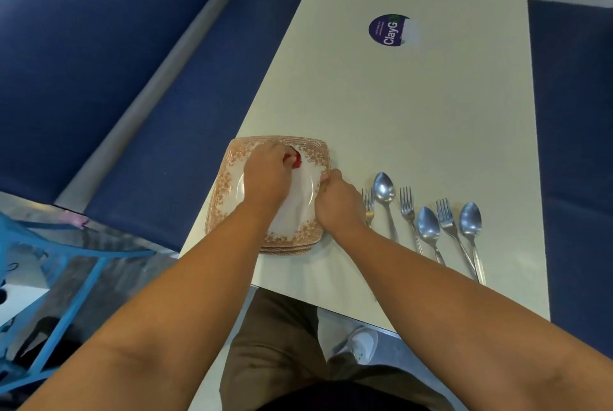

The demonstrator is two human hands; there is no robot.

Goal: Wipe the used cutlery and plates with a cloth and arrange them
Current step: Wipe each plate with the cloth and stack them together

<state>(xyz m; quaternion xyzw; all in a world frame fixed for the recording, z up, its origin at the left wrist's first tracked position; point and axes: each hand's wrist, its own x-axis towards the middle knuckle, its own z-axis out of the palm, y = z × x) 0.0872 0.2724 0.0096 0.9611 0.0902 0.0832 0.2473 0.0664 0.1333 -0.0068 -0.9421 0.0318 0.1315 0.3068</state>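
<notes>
**Both hands on the plate stack, cutlery lined up alongside**

I see a long pale bench running away from me, with blue padded seats along both sides. A round purple sticker sits farther down the bench top. At lower left is a blue metal frame over a shiny floor.

The plates are square, white in the middle with an orange-brown floral border, and stacked near the bench's near left corner. I can count several rims at the stack's front edge. A white cloth lies across the top plate, with something red showing at its far end.

Just right of the stack, forks and spoons lie in a row, alternating, heads pointing away from me, handles toward the bench edge.

My left hand is curled over the top plate, fingers bunched on the cloth by the red bit. My right hand sits at the stack's right rim, fingers folded in and pinching the plate edge, thumb up against the cloth. Both forearms reach in from below, bare.
</notes>
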